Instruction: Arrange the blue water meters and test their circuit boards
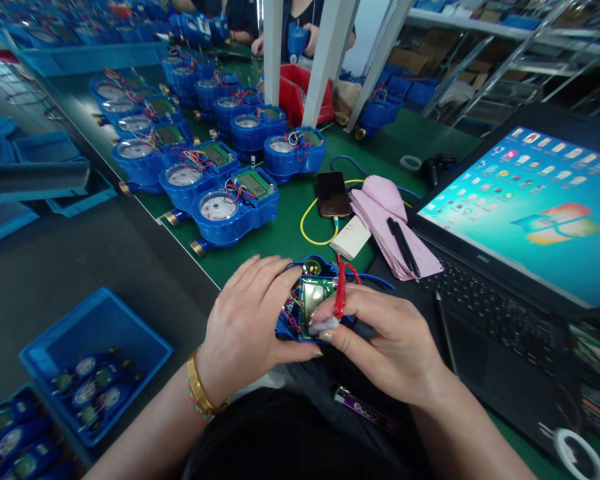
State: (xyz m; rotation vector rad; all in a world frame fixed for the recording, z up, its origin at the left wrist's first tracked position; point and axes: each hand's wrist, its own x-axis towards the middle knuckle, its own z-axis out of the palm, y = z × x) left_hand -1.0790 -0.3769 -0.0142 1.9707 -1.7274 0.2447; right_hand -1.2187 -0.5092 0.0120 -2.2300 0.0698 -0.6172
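Note:
A blue water meter (307,300) with an open top, a green circuit board and red wires sits at the near edge of the green table (290,233). My left hand (247,320) wraps round its left side, fingers over the top. My right hand (380,333) pinches a small white piece together with a red wire loop (340,287) over the circuit board.
Rows of blue water meters (230,203) fill the table's left and far side. An open laptop (530,220) stands at right, with a pink cloth and pens (390,223), a phone (333,193) and a yellow cable. Blue bins (95,360) of meters sit on the floor. Another person's hands (305,40) work at the far end.

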